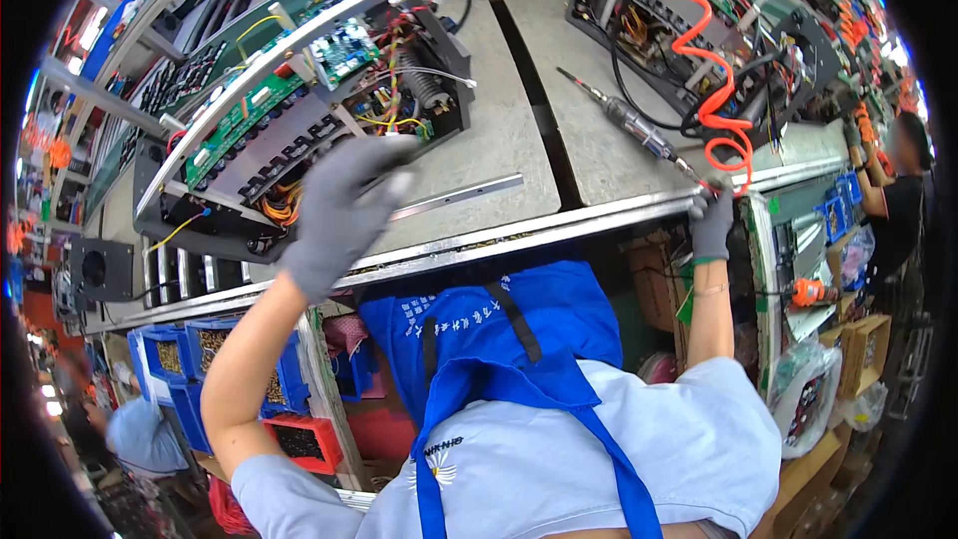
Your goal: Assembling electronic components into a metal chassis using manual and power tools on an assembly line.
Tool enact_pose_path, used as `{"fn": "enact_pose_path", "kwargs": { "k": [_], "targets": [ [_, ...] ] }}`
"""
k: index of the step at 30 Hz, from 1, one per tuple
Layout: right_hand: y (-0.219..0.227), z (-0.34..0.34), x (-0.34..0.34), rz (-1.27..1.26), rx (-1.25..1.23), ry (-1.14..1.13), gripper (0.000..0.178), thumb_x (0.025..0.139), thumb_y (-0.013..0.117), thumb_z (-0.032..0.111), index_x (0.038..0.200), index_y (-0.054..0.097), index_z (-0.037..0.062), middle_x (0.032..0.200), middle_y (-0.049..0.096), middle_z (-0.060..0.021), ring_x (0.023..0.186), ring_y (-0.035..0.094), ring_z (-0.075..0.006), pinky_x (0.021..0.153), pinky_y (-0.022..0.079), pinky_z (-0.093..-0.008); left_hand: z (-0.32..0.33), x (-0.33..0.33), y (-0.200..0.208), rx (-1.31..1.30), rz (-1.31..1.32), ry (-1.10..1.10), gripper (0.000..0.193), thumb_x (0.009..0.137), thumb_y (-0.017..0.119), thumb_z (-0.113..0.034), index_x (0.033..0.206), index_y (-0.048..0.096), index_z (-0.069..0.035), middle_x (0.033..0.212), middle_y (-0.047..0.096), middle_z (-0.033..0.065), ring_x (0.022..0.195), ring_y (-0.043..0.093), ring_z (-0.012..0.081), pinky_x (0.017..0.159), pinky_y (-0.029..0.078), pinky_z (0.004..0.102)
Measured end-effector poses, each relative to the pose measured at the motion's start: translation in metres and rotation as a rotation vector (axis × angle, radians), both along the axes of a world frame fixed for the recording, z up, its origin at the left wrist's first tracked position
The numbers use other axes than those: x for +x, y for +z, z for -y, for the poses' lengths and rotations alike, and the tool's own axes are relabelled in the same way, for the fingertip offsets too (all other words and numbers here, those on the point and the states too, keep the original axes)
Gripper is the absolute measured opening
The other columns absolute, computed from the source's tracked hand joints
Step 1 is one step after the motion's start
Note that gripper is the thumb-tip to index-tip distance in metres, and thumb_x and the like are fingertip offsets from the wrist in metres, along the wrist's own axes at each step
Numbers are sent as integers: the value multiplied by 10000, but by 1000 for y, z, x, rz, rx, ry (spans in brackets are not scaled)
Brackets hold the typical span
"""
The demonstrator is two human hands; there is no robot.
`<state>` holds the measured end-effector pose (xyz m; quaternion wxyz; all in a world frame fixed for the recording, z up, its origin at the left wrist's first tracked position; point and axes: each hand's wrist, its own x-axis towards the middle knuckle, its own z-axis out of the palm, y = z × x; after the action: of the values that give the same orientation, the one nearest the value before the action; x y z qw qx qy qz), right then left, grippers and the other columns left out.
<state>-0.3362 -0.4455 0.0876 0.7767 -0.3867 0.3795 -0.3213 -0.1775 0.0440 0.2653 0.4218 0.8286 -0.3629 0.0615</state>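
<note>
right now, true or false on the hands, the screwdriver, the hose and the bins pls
1. Both hands wear grey gloves. True: left hand, right hand.
2. The left hand is at the open chassis. True.
3. The screwdriver is in the left hand. False: it lies on the bench, with the right hand at the bench edge near its hose end.
4. The coiled hose is blue. False: orange.
5. The blue bins sit on the bench. False: below it.

Two open chassis (299,110), one screwdriver (629,125)
</note>
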Motion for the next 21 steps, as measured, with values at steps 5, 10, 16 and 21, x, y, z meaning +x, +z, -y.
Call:
{"fn": "enact_pose_path", "kwargs": {
  "k": [5, 10, 16, 21],
  "targets": [
    [134, -115, 27, 45, -596, 210, 452, 969, 472, 528, 778, 557, 127, 546, 410, 27, 390, 325, -70, 355, 214, -229, 91, 0, -61, -159, 244, -107, 596, 759, 761, -290, 1263, 559, -44, 1090, 645, 185, 1014, 622, 343, 888, 490, 428],
    [233, -218, 83, 307, -840, 215, 422, 980, 494, 447, 793, 613, 88, 554, 461, 23, 426, 372, -58, 380, 263, -238, 184, 1, -137, -235, 177, 148, 1051, 641, 822, -460, 1419, 319, 34, 1381, 412, 261, 1337, 338, 403, 1150, 216, 470],
    [272, -210, 76, 895, -684, 607, 661, 938, 473, 526, 1117, 543, -106, 851, 598, -159, 689, 597, -214, 707, 509, -320, 139, -59, -51, -685, -13, 189, 730, 542, 832, -215, 1203, 551, -82, 989, 635, 117, 927, 594, 369, 832, 462, 444],
    [136, -238, 89, 370, -1584, 610, 766, 866, 608, 449, 1418, 344, -12, 1409, 454, -155, 1276, 459, -256, 1101, 303, -381, 61, -66, -28, -617, 145, 481, 935, 581, 815, -199, 1401, 383, -73, 1033, 640, 78, 1033, 613, 317, 912, 456, 433]
  ]
}}
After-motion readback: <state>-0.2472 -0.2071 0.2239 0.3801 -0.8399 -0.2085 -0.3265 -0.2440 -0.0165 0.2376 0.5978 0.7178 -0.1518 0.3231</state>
